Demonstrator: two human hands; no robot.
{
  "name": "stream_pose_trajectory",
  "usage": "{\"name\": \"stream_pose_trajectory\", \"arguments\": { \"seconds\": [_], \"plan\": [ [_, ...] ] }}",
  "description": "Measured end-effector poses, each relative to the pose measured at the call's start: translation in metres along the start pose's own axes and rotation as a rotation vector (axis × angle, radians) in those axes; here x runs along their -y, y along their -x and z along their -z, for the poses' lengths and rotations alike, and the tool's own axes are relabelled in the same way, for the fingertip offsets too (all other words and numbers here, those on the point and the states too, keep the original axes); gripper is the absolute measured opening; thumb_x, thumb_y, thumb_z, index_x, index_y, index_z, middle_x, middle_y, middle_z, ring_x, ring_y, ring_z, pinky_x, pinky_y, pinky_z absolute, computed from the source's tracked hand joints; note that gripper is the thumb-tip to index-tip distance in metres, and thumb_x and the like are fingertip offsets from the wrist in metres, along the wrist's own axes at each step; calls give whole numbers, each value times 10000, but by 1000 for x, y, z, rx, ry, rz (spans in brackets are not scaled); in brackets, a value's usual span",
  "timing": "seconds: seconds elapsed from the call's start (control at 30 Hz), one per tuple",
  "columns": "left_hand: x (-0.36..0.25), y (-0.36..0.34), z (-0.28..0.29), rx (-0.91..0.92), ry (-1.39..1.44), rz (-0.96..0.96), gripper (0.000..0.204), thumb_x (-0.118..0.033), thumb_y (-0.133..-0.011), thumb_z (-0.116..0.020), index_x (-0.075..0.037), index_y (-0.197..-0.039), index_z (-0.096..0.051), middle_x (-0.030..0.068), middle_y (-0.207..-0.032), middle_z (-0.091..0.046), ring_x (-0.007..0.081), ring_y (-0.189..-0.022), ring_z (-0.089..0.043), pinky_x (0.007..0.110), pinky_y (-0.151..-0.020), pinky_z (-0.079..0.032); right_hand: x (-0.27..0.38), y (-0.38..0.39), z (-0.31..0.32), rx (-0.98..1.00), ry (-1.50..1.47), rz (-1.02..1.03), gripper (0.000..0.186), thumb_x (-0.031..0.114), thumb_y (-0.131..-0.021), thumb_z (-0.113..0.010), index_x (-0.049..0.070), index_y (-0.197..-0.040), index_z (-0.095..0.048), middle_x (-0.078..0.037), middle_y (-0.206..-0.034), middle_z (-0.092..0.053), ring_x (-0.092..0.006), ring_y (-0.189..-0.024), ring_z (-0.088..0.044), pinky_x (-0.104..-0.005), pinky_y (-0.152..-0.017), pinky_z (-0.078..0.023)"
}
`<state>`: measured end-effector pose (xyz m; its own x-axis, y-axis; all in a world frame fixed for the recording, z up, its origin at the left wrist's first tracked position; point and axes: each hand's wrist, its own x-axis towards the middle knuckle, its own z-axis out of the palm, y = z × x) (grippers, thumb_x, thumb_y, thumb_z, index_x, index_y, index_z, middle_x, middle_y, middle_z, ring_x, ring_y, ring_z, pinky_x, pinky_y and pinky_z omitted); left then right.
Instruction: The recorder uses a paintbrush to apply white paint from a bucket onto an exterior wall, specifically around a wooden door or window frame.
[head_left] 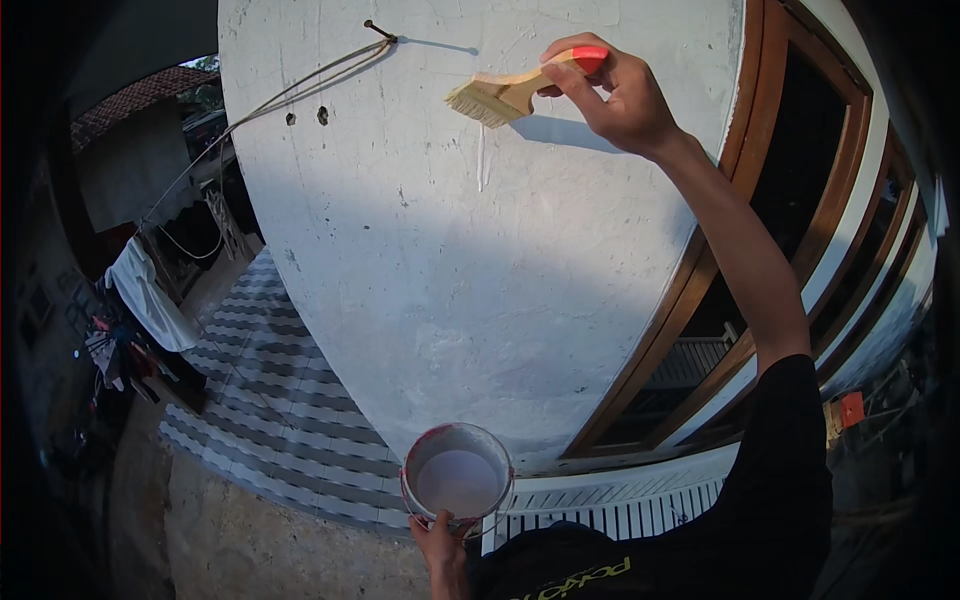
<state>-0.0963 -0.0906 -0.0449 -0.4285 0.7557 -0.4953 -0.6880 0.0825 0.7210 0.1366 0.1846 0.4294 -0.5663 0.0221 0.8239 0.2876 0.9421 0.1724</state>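
Observation:
My right hand [622, 98] is raised at the upper right, fingers closed round the handle of a flat paintbrush [515, 92]. The brush has a wooden handle with a red end, and its pale bristles point left against or just off the white wall [400, 250]; I cannot tell whether they touch. A wet white drip [482, 165] runs down the wall below the bristles. Low in the view, my left hand [440, 548] grips the near rim of a small paint bucket [410, 480]. Whitish paint [458, 482] lies inside it, and its rim is smeared.
A nail [378, 30] with a cord [300, 85] tied to it sticks out of the wall, the cord running left to hanging laundry [150, 290]. Brown-framed windows [765, 100] stand at the right. A white slatted bench [620, 508] is below, patterned tiles [280, 370] at the left.

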Motion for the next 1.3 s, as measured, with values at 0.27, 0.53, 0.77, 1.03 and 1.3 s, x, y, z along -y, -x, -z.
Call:
{"name": "stream_pose_trajectory", "arguments": {
  "seconds": [0.27, 0.53, 0.77, 1.03, 1.3],
  "plan": [
    [-10, -4, -5, -2, 29, 14, 524, 64, -799, -561, -65, -1257, -345, 148, -1223, -448, 332, -1045, -559, 489, -666, -625, -35, -36, -14, 172, 213, 239, 234, 267, -984, -572, 37, -1002, -618, -107, -794, -662, -203, -698, -644, -288, -625, -533],
    [-14, -5, -12, -28, 23, -33, 459, 60, -793, -557, -48, -1195, -365, 137, -1144, -463, 293, -979, -567, 487, -651, -629, -13, -43, -28, 213, 62, 86, 302, 317, -964, -594, 17, -981, -621, -124, -773, -667, -212, -706, -645, -292, -637, -534],
    [-6, -15, -20, 16, 29, -21, 506, 66, -792, -563, -50, -1239, -356, 138, -1175, -453, 295, -987, -565, 476, -651, -632, -55, -73, 5, 143, 322, 143, 247, 247, -982, -570, 36, -1086, -643, -136, -894, -703, -225, -801, -710, -289, -725, -577],
    [-11, -8, -29, 3, 56, -20, 557, 75, -785, -559, -49, -1280, -337, 151, -1247, -425, 334, -1012, -577, 473, -650, -635, -2, -41, -54, 312, 69, 80, 187, 216, -969, -593, 34, -998, -620, -102, -781, -656, -158, -722, -656, -271, -649, -539],
    [-9, -4, -32, 12, 73, -24, 612, 88, -765, -570, -63, -1309, -331, 160, -1261, -436, 358, -1011, -589, 502, -668, -637, -31, -76, -9, -31, 233, 227, 137, 167, -951, -598, 31, -939, -593, -98, -798, -632, -160, -724, -640, -282, -637, -541]
  ]
}}
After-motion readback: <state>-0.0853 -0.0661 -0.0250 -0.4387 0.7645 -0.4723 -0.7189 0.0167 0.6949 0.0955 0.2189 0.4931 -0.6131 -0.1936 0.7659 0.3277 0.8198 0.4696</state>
